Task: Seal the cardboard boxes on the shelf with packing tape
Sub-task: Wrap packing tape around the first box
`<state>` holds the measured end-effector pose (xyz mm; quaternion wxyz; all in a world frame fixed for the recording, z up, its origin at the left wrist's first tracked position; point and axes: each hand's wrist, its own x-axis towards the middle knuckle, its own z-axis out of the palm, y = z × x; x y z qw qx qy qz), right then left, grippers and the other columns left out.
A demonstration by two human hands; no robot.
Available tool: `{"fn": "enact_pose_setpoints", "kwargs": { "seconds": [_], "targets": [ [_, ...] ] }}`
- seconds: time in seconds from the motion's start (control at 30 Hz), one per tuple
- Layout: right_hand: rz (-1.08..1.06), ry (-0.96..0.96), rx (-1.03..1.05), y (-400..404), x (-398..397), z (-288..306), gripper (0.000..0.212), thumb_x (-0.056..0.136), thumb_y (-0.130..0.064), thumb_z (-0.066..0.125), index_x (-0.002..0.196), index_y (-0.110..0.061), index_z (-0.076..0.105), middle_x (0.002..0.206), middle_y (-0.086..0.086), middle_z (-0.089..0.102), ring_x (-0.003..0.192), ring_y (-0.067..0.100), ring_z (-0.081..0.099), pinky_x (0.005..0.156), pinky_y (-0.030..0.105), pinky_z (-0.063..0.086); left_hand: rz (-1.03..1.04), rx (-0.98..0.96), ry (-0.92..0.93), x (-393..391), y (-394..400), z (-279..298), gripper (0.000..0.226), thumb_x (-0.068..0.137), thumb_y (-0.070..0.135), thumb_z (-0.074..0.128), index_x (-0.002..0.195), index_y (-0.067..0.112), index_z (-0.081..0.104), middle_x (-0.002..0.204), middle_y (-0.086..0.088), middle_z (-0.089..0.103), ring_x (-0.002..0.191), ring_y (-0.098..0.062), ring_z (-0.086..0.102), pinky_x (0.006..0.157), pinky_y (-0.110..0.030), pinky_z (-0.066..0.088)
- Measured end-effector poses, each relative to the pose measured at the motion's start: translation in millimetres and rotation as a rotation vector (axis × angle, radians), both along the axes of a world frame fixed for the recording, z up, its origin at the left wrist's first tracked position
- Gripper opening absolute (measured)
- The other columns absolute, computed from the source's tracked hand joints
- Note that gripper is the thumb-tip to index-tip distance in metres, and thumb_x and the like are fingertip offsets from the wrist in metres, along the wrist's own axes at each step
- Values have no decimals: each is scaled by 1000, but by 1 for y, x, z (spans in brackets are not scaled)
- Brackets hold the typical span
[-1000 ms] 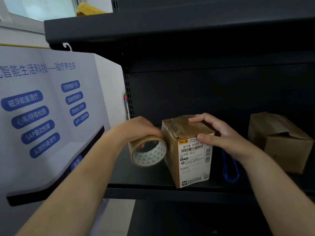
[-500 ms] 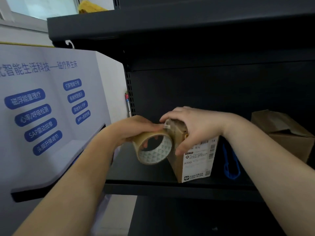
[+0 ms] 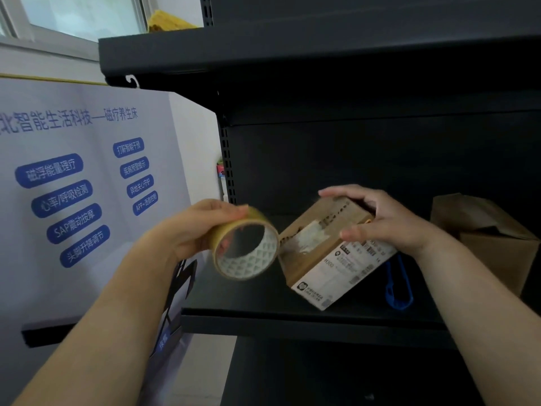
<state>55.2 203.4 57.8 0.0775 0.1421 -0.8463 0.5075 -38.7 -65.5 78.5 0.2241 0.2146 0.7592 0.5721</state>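
Two bare forearms reach toward a dark metal shelf (image 3: 292, 315). Nearest of the working things, the left hand (image 3: 193, 230) holds a roll of tape (image 3: 246, 247) just off the shelf's front left, fingers curled over the top of the ring and thumb hidden beneath, so the grip reads as closed around the roll; the roll is motion-blurred. Just right of it, nearly touching, a small box (image 3: 319, 256) stands tipped on its lower corner on the shelf, label facing the camera. The right hand (image 3: 386, 224) clamps it, fingers draped over the top far edge and thumb pressed on the front face above the label. A torn, whitish patch of old tape shows on the box's left face, turned toward the roll. Whether a free tape end already sticks to the box cannot be told.

The step looks like starting a strip on this box. Done well, it likely means keeping the box braced hard with the right hand, seating the tape end flat on clean cardboard beside the torn patch, then pulling the roll taut and straight across the flap seam so no wrinkle forms; a tipped box could slide on the smooth shelf.

Behind the right wrist lies a blue tool (image 3: 398, 291), its kind unclear. Farther right sits a second box (image 3: 483, 238), flaps raised, apparently still unsealed. To the left stands a white sign (image 3: 73, 186) with blue labels.
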Motion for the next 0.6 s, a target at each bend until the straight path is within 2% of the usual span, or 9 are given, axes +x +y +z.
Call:
{"fn": "enact_pose_setpoints", "kwargs": {
  "seconds": [0.13, 0.3, 0.43, 0.5, 0.6],
  "targets": [
    [9, -22, -210, 4, -3, -22, 78, 43, -50, 87, 115, -31, 64, 123, 9, 57, 108, 24, 62, 79, 32, 54, -19, -325, 76, -5, 3, -7, 27, 69, 34, 68, 73, 8, 64, 40, 4, 48, 33, -6, 39, 34, -15, 35],
    [-18, -30, -313, 9, -8, -43, 80, 39, -47, 89, 112, -26, 65, 114, 6, 65, 105, 25, 63, 78, 31, 54, -121, -528, 173, -6, 17, -23, 33, 81, 45, 63, 65, 17, 66, 46, 2, 49, 38, -8, 41, 43, -17, 38],
    [-47, -93, -262, 15, -10, -56, 86, 37, -51, 88, 115, -26, 63, 119, 6, 62, 108, 20, 62, 80, 27, 52, -145, -618, 246, -6, 29, -27, 33, 80, 50, 62, 66, 20, 66, 62, -3, 61, 53, -11, 53, 61, -24, 46],
    [-41, -149, -220, 21, -10, -54, 86, 38, -51, 87, 117, -28, 62, 119, 3, 63, 110, 18, 61, 83, 26, 51, -159, -650, 285, -6, 32, -25, 31, 80, 50, 61, 68, 21, 67, 58, 0, 63, 53, -8, 55, 75, -30, 48],
    [-45, -271, -102, 21, -7, -37, 71, 51, -42, 83, 118, -37, 61, 129, -5, 56, 121, 16, 53, 95, 27, 42, -171, -624, 307, -5, 35, -26, 29, 82, 45, 61, 91, 18, 64, 64, 3, 69, 69, -7, 62, 80, -30, 45]
  ]
}}
